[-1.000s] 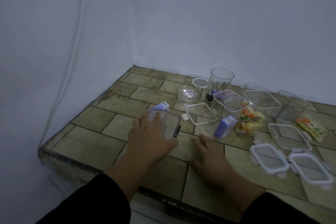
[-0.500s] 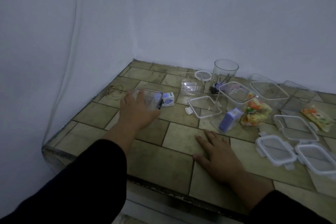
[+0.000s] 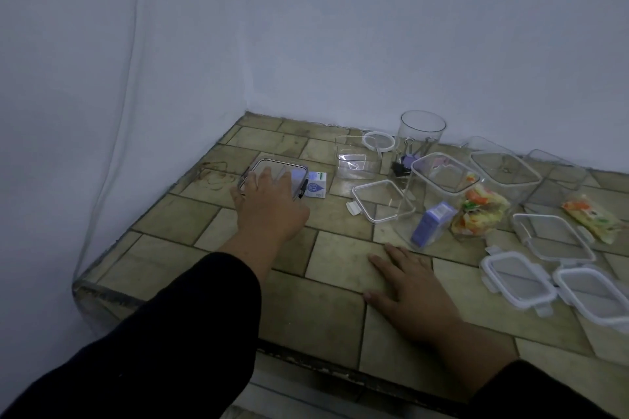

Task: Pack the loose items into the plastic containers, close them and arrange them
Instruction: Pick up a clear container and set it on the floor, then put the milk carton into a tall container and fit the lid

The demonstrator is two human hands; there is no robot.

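A closed clear container [image 3: 277, 169] with a dark-edged lid stands at the far left of the tiled counter [image 3: 170, 214]. My left hand [image 3: 269, 206] lies over its near side, fingers wrapped on the lid. A small white box [image 3: 316, 184] touches the container's right side. My right hand [image 3: 406, 286] rests flat on the tiles near the front edge, holding nothing. Right of it stands an open tall container [image 3: 439, 180] with a purple box [image 3: 430, 225] leaning inside. A colourful snack packet [image 3: 480, 213] lies against it, and another packet [image 3: 592, 218] lies farther right.
Loose lids lie at the middle [image 3: 381, 199] and right [image 3: 551, 236], [image 3: 517, 281], [image 3: 599, 296]. At the back are a round jar [image 3: 422, 131], a round lid [image 3: 379, 141], binder clips [image 3: 405, 165], a small square tub [image 3: 354, 160] and two open containers [image 3: 503, 173], [image 3: 558, 170]. Walls close the left and back.
My left hand has carried the closed container from the front middle away to the far left, setting it beside the small white box. My right hand stayed flat on the counter.
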